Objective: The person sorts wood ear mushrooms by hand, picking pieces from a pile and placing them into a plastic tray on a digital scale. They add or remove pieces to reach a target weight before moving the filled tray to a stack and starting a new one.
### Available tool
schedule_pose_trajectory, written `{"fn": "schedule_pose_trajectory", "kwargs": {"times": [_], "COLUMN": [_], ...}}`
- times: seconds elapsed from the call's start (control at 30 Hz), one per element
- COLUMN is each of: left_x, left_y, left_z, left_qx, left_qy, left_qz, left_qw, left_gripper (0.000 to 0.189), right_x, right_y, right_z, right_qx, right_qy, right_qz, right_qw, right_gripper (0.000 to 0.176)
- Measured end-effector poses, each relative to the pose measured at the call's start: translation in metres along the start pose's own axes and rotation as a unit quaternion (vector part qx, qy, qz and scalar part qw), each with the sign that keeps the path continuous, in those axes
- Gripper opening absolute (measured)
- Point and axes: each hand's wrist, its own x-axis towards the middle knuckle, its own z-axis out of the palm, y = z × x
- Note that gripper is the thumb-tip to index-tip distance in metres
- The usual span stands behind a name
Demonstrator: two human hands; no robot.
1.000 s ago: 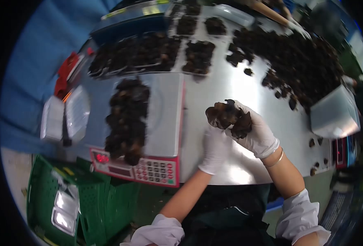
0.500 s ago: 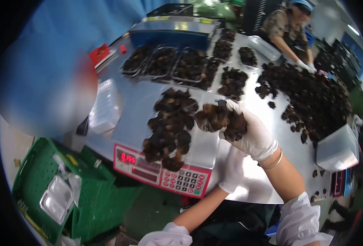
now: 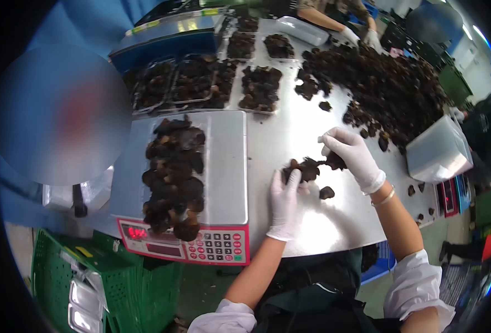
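Note:
My left hand (image 3: 285, 205), in a white glove, curls its fingers and thumb round a small bunch of dark brown wood ear mushrooms (image 3: 307, 170) just above the steel table. My right hand (image 3: 356, 158), gloved too, is bent with thumb and fingertips pinched together. A dark mushroom piece (image 3: 336, 161) shows under its curled fingers. One loose mushroom (image 3: 327, 192) lies on the table below the hands. To the left, a scale (image 3: 226, 161) with a red keypad bears a long heap of mushrooms (image 3: 174, 175); its red digits are blurred.
Clear trays of mushrooms (image 3: 261, 87) stand behind the scale. A big mushroom pile (image 3: 384, 83) spreads at the back right, near a co-worker's gloved hands (image 3: 362, 39). A translucent bin (image 3: 439, 150) stands at the right edge. Green crates (image 3: 118, 286) sit lower left.
My right hand has moved from the scale's right side to over the table, with less in its grasp. My left hand has come up to the mushroom bunch. The view has swung right.

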Motion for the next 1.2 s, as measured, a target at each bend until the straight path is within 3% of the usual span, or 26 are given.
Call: {"fn": "schedule_pose_trajectory", "kwargs": {"times": [0.1, 0.17, 0.23, 0.27, 0.3, 0.33, 0.37, 0.43, 0.47, 0.5, 0.57, 0.6, 0.63, 0.7, 0.73, 0.77, 0.83, 0.9, 0.97, 1.0, 1.03, 1.1, 1.13, 1.17, 1.2], "left_x": [0.004, 0.008, 0.01, 0.013, 0.02, 0.029, 0.035, 0.018, 0.012, 0.014, 0.015, 0.015, 0.02, 0.037, 0.006, 0.004, 0.004, -0.002, -0.011, -0.015, -0.022, -0.051, -0.057, -0.063, -0.071], "left_y": [-0.008, -0.017, -0.026, -0.036, -0.057, -0.101, -0.134, -0.061, -0.047, -0.049, -0.058, -0.062, -0.07, -0.085, -0.027, -0.033, -0.03, -0.021, -0.017, -0.017, -0.013, -0.004, -0.016, -0.028, -0.031], "left_z": [-0.001, -0.003, -0.003, -0.008, -0.017, -0.04, -0.06, -0.019, -0.014, -0.015, -0.014, -0.015, -0.018, -0.023, -0.011, -0.009, -0.011, -0.007, 0.001, 0.005, 0.01, 0.023, 0.028, 0.034, 0.038], "left_qx": [0.042, 0.037, 0.085, 0.113, 0.14, 0.083, 0.026, 0.182, 0.125, 0.126, 0.034, -0.169, -0.173, 0.049, 0.189, 0.068, 0.005, 0.016, 0.031, 0.128, 0.223, 0.335, 0.425, 0.507, 0.506], "left_qy": [-0.003, -0.016, -0.025, -0.016, -0.009, -0.061, -0.115, -0.06, -0.067, -0.064, -0.054, -0.094, -0.091, -0.056, -0.003, -0.012, -0.046, -0.035, -0.025, -0.048, -0.07, -0.206, -0.228, -0.248, -0.253], "left_qz": [-0.011, -0.021, 0.044, 0.073, 0.1, 0.136, 0.171, 0.174, 0.118, 0.121, 0.126, 0.091, 0.089, 0.198, 0.097, 0.125, 0.059, 0.081, 0.102, 0.214, 0.319, 0.169, 0.226, 0.282, 0.278], "left_qw": [0.999, 0.999, 0.995, 0.991, 0.985, 0.985, 0.978, 0.966, 0.983, 0.983, 0.99, 0.977, 0.977, 0.977, 0.977, 0.99, 0.997, 0.996, 0.994, 0.967, 0.918, 0.904, 0.846, 0.776, 0.776], "left_gripper": [0.024, 0.024, 0.025, 0.025, 0.026, 0.029, 0.033, 0.039, 0.041, 0.041, 0.032, 0.029, 0.029, 0.029, 0.03, 0.032, 0.034, 0.034, 0.035, 0.036, 0.037, 0.046, 0.051, 0.058, 0.058], "right_x": [0.009, 0.021, 0.021, 0.014, 0.015, 0.014, 0.018, 0.028, 0.033, 0.032, 0.029, 0.024, 0.018, 0.009, 0.003, -0.007, -0.028, -0.046, -0.065, -0.077, -0.09, -0.107, -0.117, -0.127, -0.136], "right_y": [-0.019, -0.028, -0.044, -0.059, -0.058, -0.059, -0.057, -0.057, -0.043, -0.041, -0.041, -0.045, -0.048, -0.05, -0.041, -0.029, -0.008, 0.023, 0.052, 0.063, 0.072, 0.107, 0.118, 0.12, 0.122], "right_z": [0.018, 0.043, 0.084, 0.107, 0.128, 0.151, 0.171, 0.197, 0.204, 0.211, 0.197, 0.185, 0.171, 0.13, 0.11, 0.091, 0.059, 0.034, 0.024, 0.019, 0.014, 0.013, 0.013, 0.01, 0.006], "right_qx": [-0.086, -0.052, -0.032, -0.023, -0.034, -0.005, -0.036, -0.1, -0.141, -0.183, -0.167, -0.127, -0.086, -0.106, -0.091, -0.075, -0.091, -0.068, -0.029, 0.012, 0.084, 0.229, 0.285, 0.332, 0.335], "right_qy": [-0.033, -0.053, -0.09, -0.117, -0.137, -0.161, -0.14, -0.225, -0.26, -0.295, -0.28, -0.254, -0.226, -0.148, -0.128, -0.108, -0.048, -0.005, 0.033, 0.069, 0.015, 0.007, 0.023, 0.011, 0.049], "right_qz": [-0.001, -0.043, -0.131, -0.122, -0.181, -0.286, -0.442, -0.578, -0.571, -0.563, -0.548, -0.53, -0.508, -0.453, -0.397, -0.339, -0.183, -0.096, -0.084, -0.072, -0.046, -0.047, -0.062, -0.059, -0.024], "right_qw": [0.996, 0.996, 0.987, 0.985, 0.973, 0.945, 0.885, 0.778, 0.766, 0.75, 0.77, 0.799, 0.827, 0.873, 0.904, 0.931, 0.978, 0.993, 0.996, 0.995, 0.995, 0.972, 0.956, 0.941, 0.941], "right_gripper": [0.02, 0.016, 0.016, 0.015, 0.014, 0.015, 0.019, 0.03, 0.031, 0.033, 0.035, 0.035, 0.035, 0.033, 0.032, 0.03, 0.028, 0.031, 0.034, 0.039, 0.057, 0.07, 0.077, 0.072, 0.064]}}
